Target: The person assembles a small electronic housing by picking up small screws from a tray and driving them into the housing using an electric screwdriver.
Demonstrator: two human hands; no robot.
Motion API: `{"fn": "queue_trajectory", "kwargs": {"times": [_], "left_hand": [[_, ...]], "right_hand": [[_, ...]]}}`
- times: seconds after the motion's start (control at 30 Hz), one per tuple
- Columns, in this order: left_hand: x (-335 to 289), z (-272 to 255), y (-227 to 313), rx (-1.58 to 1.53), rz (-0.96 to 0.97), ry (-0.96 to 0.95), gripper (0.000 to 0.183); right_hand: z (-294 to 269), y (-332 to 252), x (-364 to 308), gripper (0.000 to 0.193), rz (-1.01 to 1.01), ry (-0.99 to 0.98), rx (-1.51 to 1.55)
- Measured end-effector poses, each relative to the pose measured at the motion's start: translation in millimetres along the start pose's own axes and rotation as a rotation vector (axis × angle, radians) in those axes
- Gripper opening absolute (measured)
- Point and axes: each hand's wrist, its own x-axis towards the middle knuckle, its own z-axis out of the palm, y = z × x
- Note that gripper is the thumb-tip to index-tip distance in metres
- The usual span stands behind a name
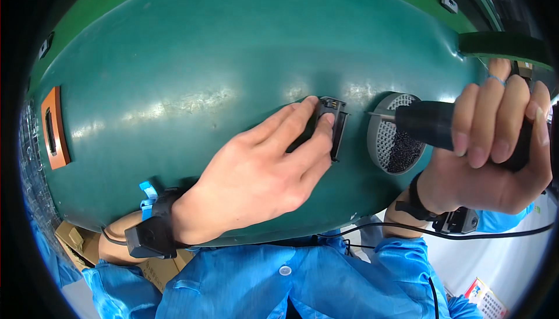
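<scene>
My left hand (256,173) lies over a small black plastic housing (340,135) on the green mat, fingers pressed along its top and side. Part of the housing is hidden under the fingers. In my right hand (495,132) is a black electric screwdriver (425,123), its fingers wrapped round the body. The metal bit (381,115) points left, passing above the rim of a round grey screw tray (372,150), with its tip between tray and housing. Small black screws (405,153) are heaped in the tray's near part, and a perforated plate shows above them.
An orange block with a dark slot (55,127) lies at the mat's left edge. A black cable (495,236) crosses at lower right. Cardboard boxes (78,240) stand below the bench at lower left. A dark green curved piece (503,45) juts in at far right.
</scene>
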Motion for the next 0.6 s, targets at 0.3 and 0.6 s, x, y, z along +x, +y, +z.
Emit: {"fn": "queue_trajectory", "kwargs": {"times": [0.3, 0.6], "left_hand": [[5, 3, 3, -0.036, -0.039, 0.027, 0.029], [4, 7, 3, -0.008, -0.037, 0.038, 0.028]], "right_hand": [[-3, 16, 0, 0.033, 0.088, -0.053, -0.046], [-8, 18, 3, 0.034, 0.123, -0.093, -0.09]]}}
